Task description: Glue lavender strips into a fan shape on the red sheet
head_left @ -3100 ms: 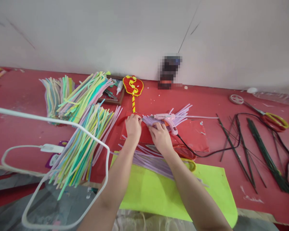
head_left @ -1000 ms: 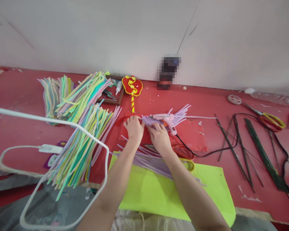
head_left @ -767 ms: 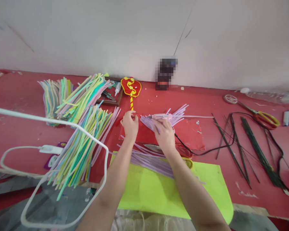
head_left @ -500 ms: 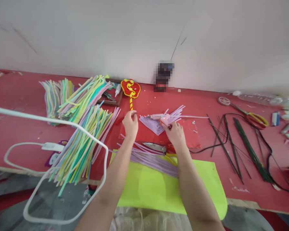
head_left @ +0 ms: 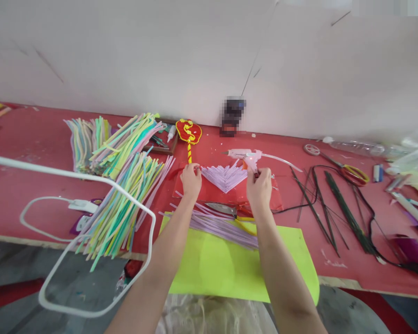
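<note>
Pale grey wall (head_left: 142,60) runs behind a long red desk (head_left: 31,171), meeting its far edge. Midway along, the right hand (head_left: 259,188) has its fingers closed around the handle of a pink plastic glue gun (head_left: 249,157), whose nozzle points left and whose translucent rod sticks out behind. Just beside it, a V-shaped panel of lavender fuzzy strips (head_left: 225,177) lies on a flat red sheet (head_left: 209,194). At the panel's left end, the left hand (head_left: 191,180) has thumb and forefinger drawn near each other; whether they pinch anything cannot be told. Beyond that hand, toward the far edge, lies a red fan shape with yellow trim (head_left: 191,134), its twisted red-and-yellow handle reaching toward the fingers. Loose lavender strips (head_left: 223,229) rest partly on a yellow-green sheet (head_left: 230,273) at the near edge, beside yellow-and-red-handled scissors (head_left: 222,208). Leftward, pastel strips (head_left: 114,199) sprawl toward the near edge.
</note>
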